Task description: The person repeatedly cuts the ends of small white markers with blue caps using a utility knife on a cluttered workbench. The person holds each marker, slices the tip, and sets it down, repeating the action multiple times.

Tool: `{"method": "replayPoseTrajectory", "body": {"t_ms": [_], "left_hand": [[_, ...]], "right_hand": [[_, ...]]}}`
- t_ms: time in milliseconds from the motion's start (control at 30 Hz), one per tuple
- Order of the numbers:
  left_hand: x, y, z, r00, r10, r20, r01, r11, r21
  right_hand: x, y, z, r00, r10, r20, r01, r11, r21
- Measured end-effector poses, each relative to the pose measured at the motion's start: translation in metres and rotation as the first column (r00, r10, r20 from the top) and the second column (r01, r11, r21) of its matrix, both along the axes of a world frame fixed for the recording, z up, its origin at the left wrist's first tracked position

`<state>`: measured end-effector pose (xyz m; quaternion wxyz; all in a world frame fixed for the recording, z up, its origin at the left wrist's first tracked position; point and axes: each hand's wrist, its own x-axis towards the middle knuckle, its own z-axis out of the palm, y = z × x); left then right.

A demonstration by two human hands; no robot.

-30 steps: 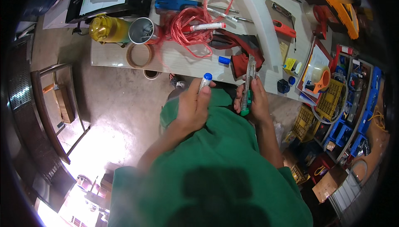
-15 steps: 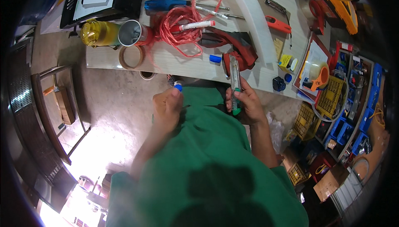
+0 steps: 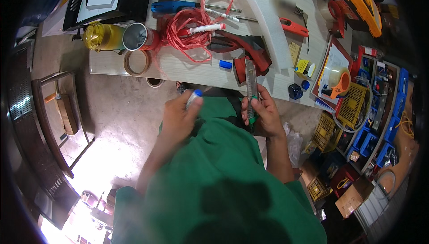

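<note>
- Head view: the left hand point(image 3: 175, 113) has its grip curled around a white marker point(image 3: 193, 97), blue end uppermost, just off the near edge of the tabletop point(image 3: 187, 72).
- A short, blue cap point(image 3: 225, 64) lies on the tabletop.
- A slim cutter point(image 3: 252, 85), clear-bodied with green parts, stands near upright, pinched in the grip of the right hand point(image 3: 266, 114).

Passage between left hand point(image 3: 178, 115) and right hand point(image 3: 264, 113); desk edge point(image 3: 187, 77), blue cap point(image 3: 225, 64) obstruct ahead.
</note>
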<state>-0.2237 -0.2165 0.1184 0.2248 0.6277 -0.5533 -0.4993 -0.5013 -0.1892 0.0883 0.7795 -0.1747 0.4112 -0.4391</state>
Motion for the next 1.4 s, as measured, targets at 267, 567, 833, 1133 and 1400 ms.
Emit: {"method": "replayPoseTrajectory", "body": {"t_ms": [267,567,833,1133,1400], "left_hand": [[-0.012,-0.016,-0.060,0.700,-0.465,0.543,0.556,0.831,-0.005],[-0.023,-0.012,-0.056,0.744,-0.426,0.515,0.512,0.859,-0.029],[-0.019,-0.016,-0.002,0.985,-0.145,-0.095,0.138,0.988,-0.069],[-0.010,-0.003,0.081,0.854,0.159,-0.495,-0.024,0.963,0.268],[-0.008,0.003,0.099,0.812,0.231,-0.536,-0.029,0.933,0.360]], "right_hand": [[-0.004,0.005,-0.016,0.977,-0.039,-0.209,0.057,0.995,0.079],[0.002,-0.001,-0.015,0.927,0.057,-0.372,0.001,0.988,0.153],[0.015,0.001,0.008,0.957,0.105,-0.272,-0.094,0.994,0.053],[0.039,0.000,0.068,0.971,0.072,-0.228,-0.114,0.978,-0.173],[0.038,-0.017,0.101,0.922,0.220,-0.318,-0.298,0.928,-0.222]]}}
